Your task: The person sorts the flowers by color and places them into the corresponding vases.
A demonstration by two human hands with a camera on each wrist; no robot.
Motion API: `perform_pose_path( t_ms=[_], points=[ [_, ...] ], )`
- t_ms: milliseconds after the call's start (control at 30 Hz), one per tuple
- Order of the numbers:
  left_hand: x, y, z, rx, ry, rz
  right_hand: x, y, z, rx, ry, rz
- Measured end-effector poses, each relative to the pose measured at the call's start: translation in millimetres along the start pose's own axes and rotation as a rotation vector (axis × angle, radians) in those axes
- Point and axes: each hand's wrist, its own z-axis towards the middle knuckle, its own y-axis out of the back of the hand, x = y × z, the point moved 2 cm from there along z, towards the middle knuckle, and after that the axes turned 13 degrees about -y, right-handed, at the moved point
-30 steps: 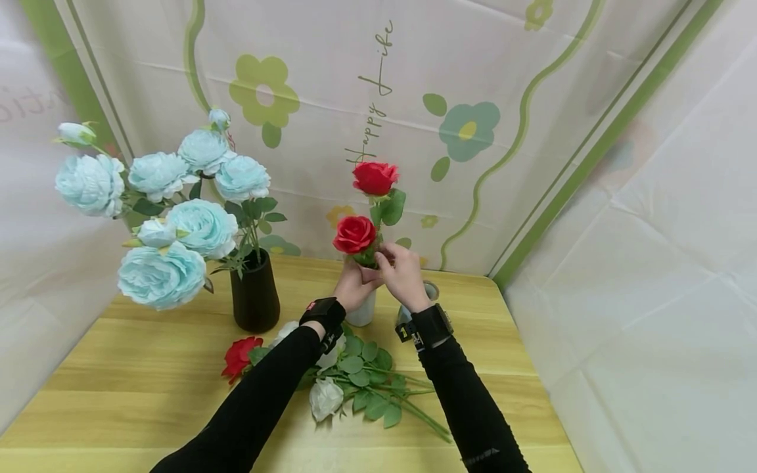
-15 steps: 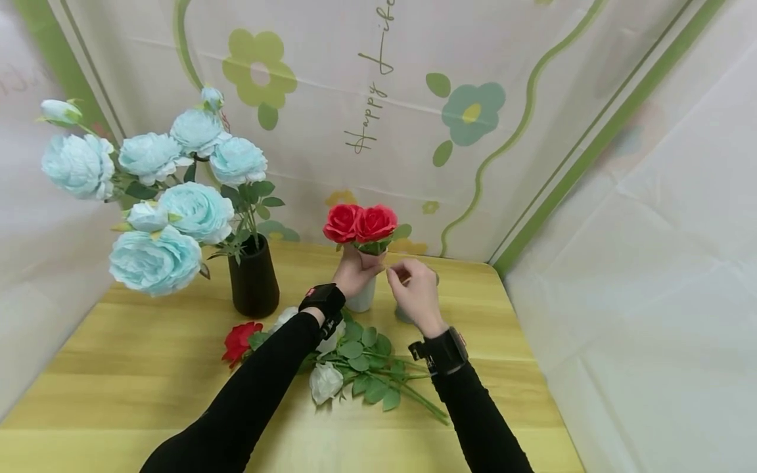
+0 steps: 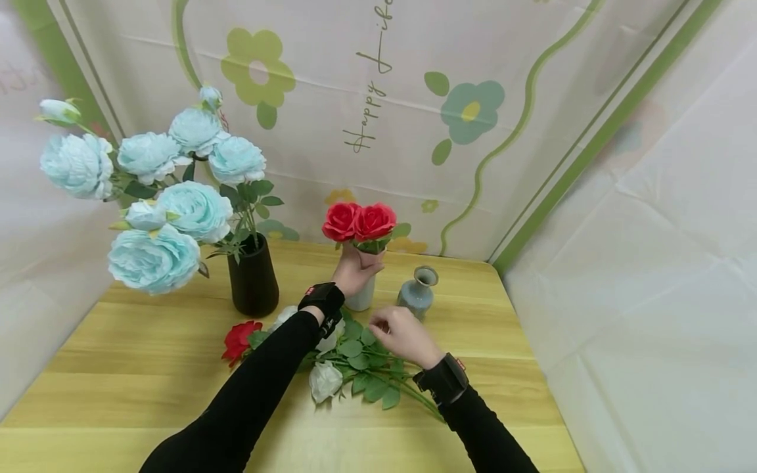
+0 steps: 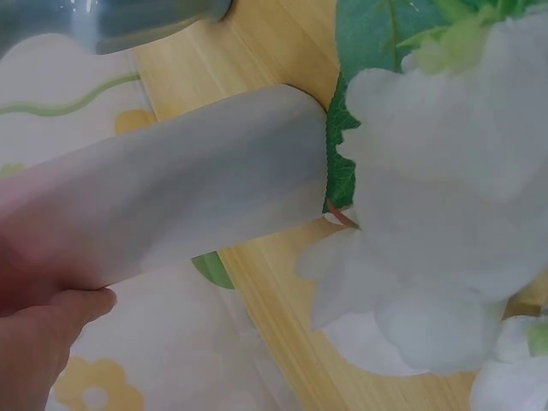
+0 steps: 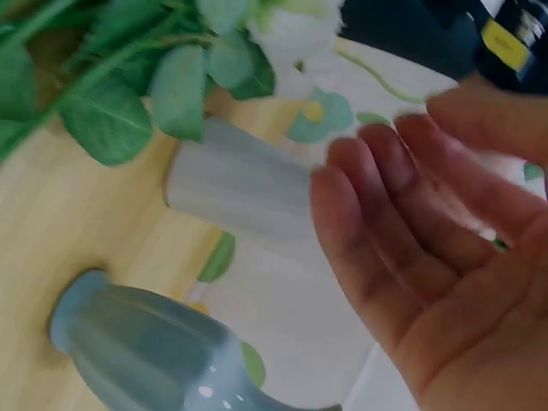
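We see the right hand (image 3: 407, 336) with its fingers (image 5: 341, 201) loosely bent and pinching nothing, near the leaves (image 3: 374, 387) of the flowers lying on the desk (image 3: 148, 394). The left hand (image 3: 353, 272) is curled round the upper part of the pale vase (image 3: 361, 297), which holds 2 red roses (image 3: 374, 222) close above its rim. We judge that those blooms could make the narrow vase top-heavy, so a careless release might tip it. If the right hand swings forward, it could knock the blue-grey vase (image 3: 416, 297) near it. Because the lying stems (image 3: 421, 398) overlap, lifting 1 could drag others along or tear a leaf.
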Motion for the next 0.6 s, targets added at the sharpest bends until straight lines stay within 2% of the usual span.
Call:
perform_pose_path(
  t_ms=[200,267,433,600],
  points=[
    [36.9,-3.3,-3.3,0.014,0.053,0.011,-4.4,-24.0,-6.0,0.249,0.073,-0.085],
    [40.3,-3.0,-3.0,0.013,0.066,0.011,-6.5,-30.3,-8.2,0.291,0.073,-0.131],
    [42.6,-3.7,-2.4,0.011,0.063,-0.001,-14.5,-43.4,-12.1,0.288,0.08,-0.259],
    [39.3,-4.5,-2.8,0.014,0.045,0.009,-19.1,-51.6,-14.1,0.202,0.1,-0.367]
  ],
)
